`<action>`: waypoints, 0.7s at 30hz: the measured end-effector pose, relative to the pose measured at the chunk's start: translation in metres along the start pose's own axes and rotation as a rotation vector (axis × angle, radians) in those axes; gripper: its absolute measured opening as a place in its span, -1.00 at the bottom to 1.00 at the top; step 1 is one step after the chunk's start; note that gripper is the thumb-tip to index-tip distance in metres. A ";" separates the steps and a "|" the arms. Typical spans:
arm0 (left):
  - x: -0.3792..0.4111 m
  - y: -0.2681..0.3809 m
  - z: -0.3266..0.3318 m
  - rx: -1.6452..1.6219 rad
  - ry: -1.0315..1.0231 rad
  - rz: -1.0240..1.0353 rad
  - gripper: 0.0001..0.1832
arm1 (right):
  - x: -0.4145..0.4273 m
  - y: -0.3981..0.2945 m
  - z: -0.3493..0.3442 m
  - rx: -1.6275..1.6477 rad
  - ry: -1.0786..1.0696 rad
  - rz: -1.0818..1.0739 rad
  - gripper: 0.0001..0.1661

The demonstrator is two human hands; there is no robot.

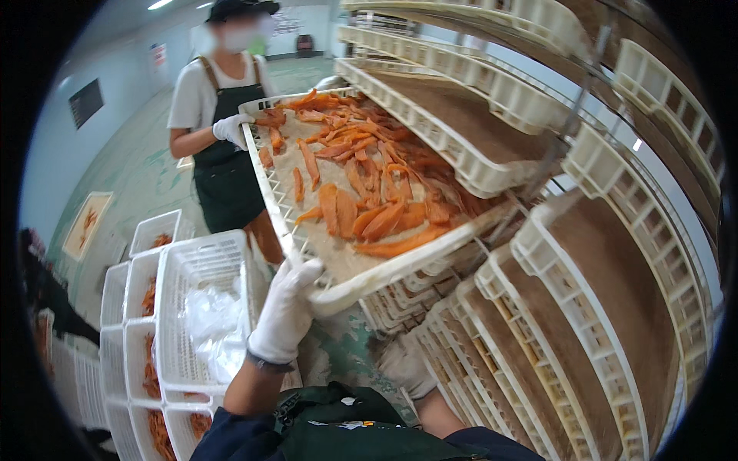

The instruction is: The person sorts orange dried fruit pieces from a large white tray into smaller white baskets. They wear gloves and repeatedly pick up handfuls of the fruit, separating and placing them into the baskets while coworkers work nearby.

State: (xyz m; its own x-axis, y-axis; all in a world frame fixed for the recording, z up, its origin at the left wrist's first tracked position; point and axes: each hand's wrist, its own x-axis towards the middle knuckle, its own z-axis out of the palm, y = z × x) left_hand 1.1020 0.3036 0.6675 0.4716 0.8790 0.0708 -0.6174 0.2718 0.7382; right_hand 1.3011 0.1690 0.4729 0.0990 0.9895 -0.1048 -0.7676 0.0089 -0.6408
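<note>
My left hand (285,314), in a white knit glove, grips the near left corner of a white plastic tray (398,260). Orange strips (375,222) that look like dried sweet potato lie on the tray's pale liner, crowded towards its right side. At the far end, a co-worker's gloved hand (232,129) holds the same tray. The tray's right part reaches in among the rack's trays. My right hand (406,360), also gloved, is low and blurred beside the lower stacked trays (447,340); its fingers cannot be made out.
A rack with a metal post (582,92) and several brown-lined trays (461,104) fills the right side. On the left stand several white crates (141,288) with orange strips. One perforated basket (202,259) holds clear plastic bags (216,322). The co-worker (222,144) stands behind the held tray.
</note>
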 end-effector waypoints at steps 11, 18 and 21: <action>-0.145 0.054 -0.208 0.048 0.773 0.369 -0.79 | 0.070 -0.089 0.042 0.321 -0.287 -0.104 -0.36; -0.196 0.025 -0.290 0.392 0.847 0.460 -0.76 | 0.065 -0.083 0.083 0.364 -0.012 0.085 -0.35; -0.194 0.042 -0.265 0.382 0.830 0.400 -0.75 | 0.075 -0.096 0.073 0.391 -0.043 0.244 -0.38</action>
State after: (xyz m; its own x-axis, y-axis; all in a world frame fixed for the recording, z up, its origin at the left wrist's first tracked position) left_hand 0.8183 0.2481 0.5069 -0.4067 0.9133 -0.0223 -0.3218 -0.1204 0.9391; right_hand 1.3364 0.2529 0.5820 -0.1340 0.9746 -0.1796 -0.9472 -0.1793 -0.2660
